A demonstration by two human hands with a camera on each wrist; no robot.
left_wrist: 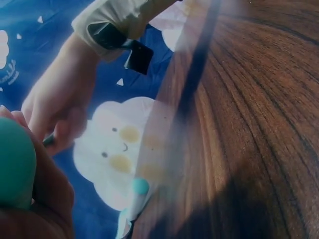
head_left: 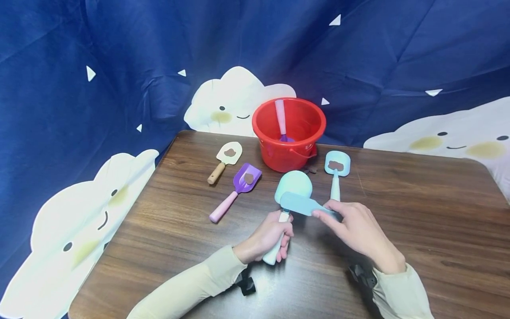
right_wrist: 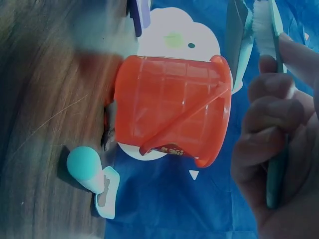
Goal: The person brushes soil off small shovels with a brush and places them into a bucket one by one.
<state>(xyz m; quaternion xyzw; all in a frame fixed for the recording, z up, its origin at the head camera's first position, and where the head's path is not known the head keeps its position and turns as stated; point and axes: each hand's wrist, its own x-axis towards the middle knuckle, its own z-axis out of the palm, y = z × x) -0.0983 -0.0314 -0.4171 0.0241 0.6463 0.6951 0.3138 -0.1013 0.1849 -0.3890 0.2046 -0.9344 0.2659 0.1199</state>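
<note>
Head view: the left hand (head_left: 264, 237) has its grip curled round a turquoise shovel's (head_left: 295, 180) pale handle (head_left: 272, 255); the right hand's (head_left: 360, 230) grip is closed on a light-blue brush (head_left: 298, 203) (the right wrist view shows its bristles (right_wrist: 262, 30)), across the shovel's head, above the tabletop (head_left: 430, 212).

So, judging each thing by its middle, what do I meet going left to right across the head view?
Wooden-handled trowel, pink-handled purple scoop on the table, left hand, red bucket, light-blue brush, pale blue shovel, right hand. Left out: the turquoise scoop, in line with the bucket.
</note>
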